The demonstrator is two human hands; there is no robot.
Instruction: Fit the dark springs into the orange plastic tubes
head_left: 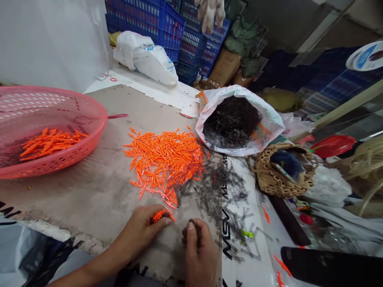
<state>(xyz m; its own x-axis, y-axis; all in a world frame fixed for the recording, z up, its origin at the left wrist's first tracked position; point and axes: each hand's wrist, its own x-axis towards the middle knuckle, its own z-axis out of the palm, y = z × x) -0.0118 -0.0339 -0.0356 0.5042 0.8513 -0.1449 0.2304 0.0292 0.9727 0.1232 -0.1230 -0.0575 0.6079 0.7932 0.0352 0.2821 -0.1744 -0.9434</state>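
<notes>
My left hand (151,223) is closed around several small orange plastic pieces (158,215), with one poking out past the fingertips. Beside it, my right hand (200,243) is curled shut, thumb on top; dark bits that look like black springs show at its fingers. A heap of slim, pointed orange plastic pieces (167,157) lies on the table beyond both hands. Loose black coil springs (221,191) spread from the heap's right edge toward my right hand. The two hands are close but apart, just above the table's near part.
A pink perforated basket (98,135) with more orange pieces stands at left. Behind the springs, a white sack (272,119) lies open, full of dark springs. To its right are a woven basket (263,179) holding a phone and a black flat object (332,265). Blue crates (143,20) are stacked behind.
</notes>
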